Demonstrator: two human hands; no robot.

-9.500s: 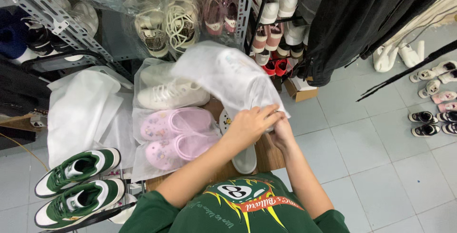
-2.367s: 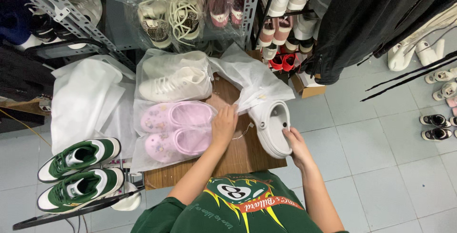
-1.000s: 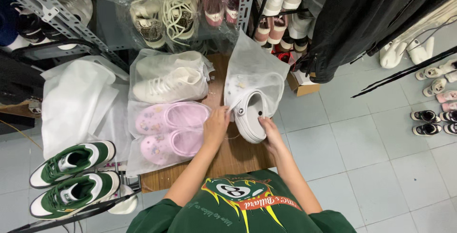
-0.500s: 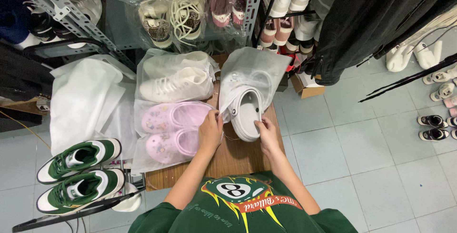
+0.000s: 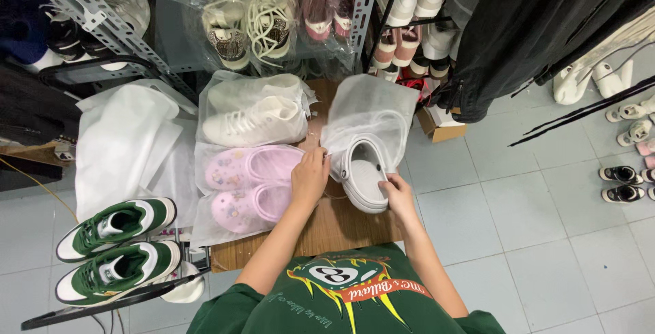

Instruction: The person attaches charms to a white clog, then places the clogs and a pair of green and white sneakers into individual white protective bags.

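While both hands' fingers clamp white clog (image 5: 365, 177) & bag (image 5: 368, 112), pink clogs (image 5: 249, 184) sit just L.

Pale grey floor tiles (image 5: 518, 238) spread to the right of the wooden desk (image 5: 327, 228). Behind the desk stands a metal shelving rack (image 5: 102, 23); dark clothing (image 5: 546, 27) hangs right of the rack.

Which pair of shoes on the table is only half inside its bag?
The white clogs between both hands. Their heels stick out of the white bag, while the pink clogs and white sneakers lie fully bagged.
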